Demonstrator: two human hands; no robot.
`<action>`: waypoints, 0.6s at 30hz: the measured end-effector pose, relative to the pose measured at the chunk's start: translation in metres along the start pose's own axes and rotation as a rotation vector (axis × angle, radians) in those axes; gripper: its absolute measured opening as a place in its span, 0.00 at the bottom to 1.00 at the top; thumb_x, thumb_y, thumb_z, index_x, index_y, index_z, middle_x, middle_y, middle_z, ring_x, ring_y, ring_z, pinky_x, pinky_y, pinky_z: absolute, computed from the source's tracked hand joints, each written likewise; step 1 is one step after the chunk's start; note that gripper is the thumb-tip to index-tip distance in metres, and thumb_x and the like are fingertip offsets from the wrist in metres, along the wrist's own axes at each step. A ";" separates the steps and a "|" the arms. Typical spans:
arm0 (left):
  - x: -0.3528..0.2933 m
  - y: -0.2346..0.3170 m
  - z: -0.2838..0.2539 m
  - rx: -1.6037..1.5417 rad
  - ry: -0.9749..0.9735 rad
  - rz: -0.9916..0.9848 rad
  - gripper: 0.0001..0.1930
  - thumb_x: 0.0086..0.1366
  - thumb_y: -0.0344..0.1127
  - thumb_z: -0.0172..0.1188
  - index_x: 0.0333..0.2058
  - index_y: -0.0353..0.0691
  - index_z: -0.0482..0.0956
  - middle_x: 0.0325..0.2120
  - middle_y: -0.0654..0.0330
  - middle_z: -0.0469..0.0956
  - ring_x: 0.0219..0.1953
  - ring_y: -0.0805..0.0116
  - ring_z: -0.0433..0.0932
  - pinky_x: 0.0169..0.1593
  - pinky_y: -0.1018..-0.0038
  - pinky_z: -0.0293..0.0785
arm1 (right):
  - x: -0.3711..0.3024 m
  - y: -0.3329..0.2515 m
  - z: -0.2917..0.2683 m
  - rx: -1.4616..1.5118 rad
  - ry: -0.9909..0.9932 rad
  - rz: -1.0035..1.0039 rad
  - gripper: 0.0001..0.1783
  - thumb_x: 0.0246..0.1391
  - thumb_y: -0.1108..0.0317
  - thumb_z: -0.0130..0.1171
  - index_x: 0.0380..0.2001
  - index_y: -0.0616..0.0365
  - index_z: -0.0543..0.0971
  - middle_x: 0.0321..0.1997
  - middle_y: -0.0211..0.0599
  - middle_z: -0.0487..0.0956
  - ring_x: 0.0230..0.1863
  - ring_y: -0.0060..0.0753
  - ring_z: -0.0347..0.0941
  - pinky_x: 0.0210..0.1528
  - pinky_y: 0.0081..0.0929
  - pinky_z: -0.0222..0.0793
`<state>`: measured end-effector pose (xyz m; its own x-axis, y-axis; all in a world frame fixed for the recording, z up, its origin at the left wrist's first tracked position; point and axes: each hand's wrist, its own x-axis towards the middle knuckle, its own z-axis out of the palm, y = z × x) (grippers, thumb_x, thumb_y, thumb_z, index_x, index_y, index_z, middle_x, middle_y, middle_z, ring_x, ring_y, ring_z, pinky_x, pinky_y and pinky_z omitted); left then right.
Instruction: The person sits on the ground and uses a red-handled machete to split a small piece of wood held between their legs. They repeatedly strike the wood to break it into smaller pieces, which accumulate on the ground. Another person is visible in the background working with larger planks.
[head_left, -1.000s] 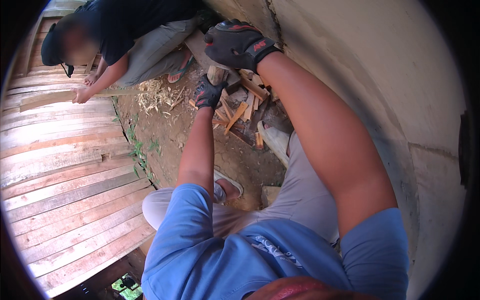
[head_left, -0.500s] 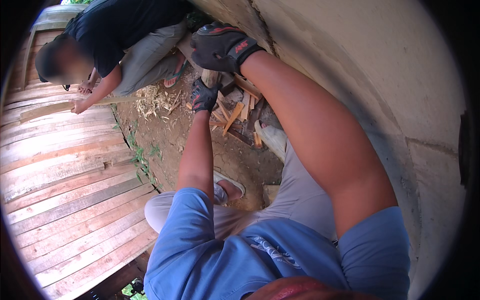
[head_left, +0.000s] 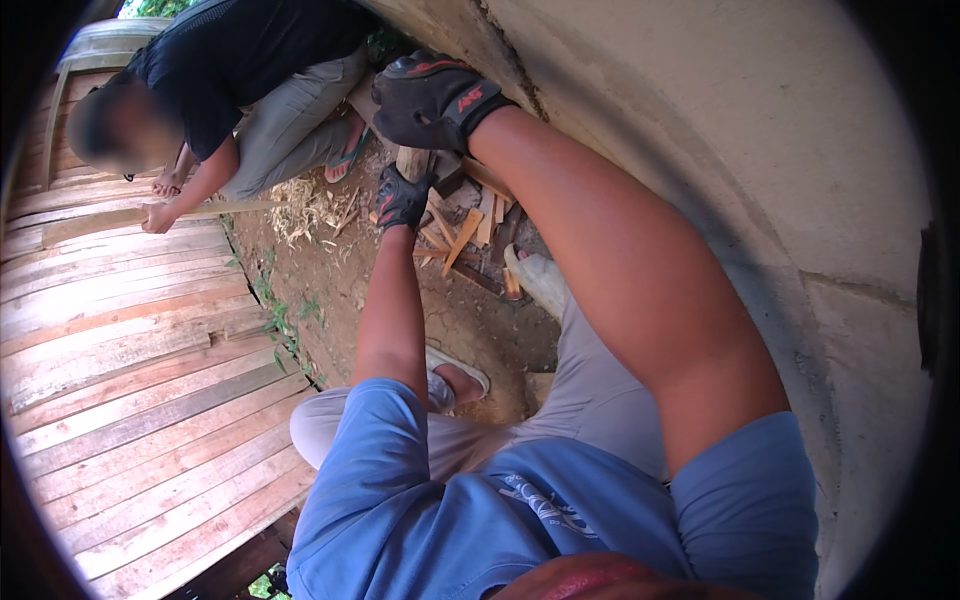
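My left hand [head_left: 403, 198], in a black glove with red marks, is closed round a pale piece of wood [head_left: 413, 162] whose top sticks up above the fingers. Just beyond and above it, my right hand [head_left: 432, 105] in a matching glove is curled into a tight fist. Whatever the right fist grips is hidden by the glove. Beside both hands lies a loose pile of split wood pieces [head_left: 462, 240], some of them orange-brown, on the dirt.
A plank wall [head_left: 150, 370] runs along the left and a plastered wall [head_left: 760, 130] along the right. At the far left another person [head_left: 270, 70] crouches, with a hand on a long wooden strip [head_left: 95, 226]. Pale shavings [head_left: 300, 212] litter the ground near my feet.
Both gloved hands sit slightly lower and further left in the picture, while the wall's crack has shifted left too. Their grips look the same.
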<state>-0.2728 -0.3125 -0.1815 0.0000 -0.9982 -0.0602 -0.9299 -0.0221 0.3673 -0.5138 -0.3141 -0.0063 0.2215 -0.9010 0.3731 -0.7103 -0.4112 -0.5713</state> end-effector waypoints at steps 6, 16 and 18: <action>0.005 -0.012 0.000 -0.002 -0.050 -0.011 0.44 0.55 0.57 0.76 0.62 0.33 0.74 0.58 0.35 0.78 0.62 0.35 0.77 0.63 0.49 0.74 | -0.002 -0.010 -0.010 -0.029 -0.049 -0.036 0.19 0.56 0.54 0.60 0.37 0.58 0.88 0.39 0.53 0.86 0.42 0.57 0.85 0.48 0.50 0.81; -0.003 0.002 -0.003 0.027 -0.035 0.005 0.46 0.55 0.58 0.76 0.64 0.33 0.71 0.59 0.36 0.77 0.63 0.35 0.76 0.64 0.48 0.74 | 0.002 0.004 0.009 -0.036 0.093 -0.034 0.19 0.56 0.55 0.59 0.37 0.60 0.88 0.39 0.54 0.86 0.42 0.57 0.85 0.46 0.50 0.81; -0.001 0.005 -0.005 0.033 -0.068 -0.008 0.47 0.55 0.59 0.75 0.65 0.32 0.71 0.60 0.35 0.76 0.64 0.36 0.75 0.65 0.49 0.73 | 0.004 0.003 0.005 -0.017 0.057 -0.016 0.19 0.56 0.56 0.59 0.38 0.60 0.88 0.40 0.54 0.86 0.43 0.57 0.85 0.47 0.50 0.81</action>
<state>-0.2753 -0.3116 -0.1753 -0.0167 -0.9919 -0.1263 -0.9417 -0.0269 0.3354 -0.5114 -0.3190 -0.0102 0.1947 -0.8846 0.4238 -0.7182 -0.4229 -0.5527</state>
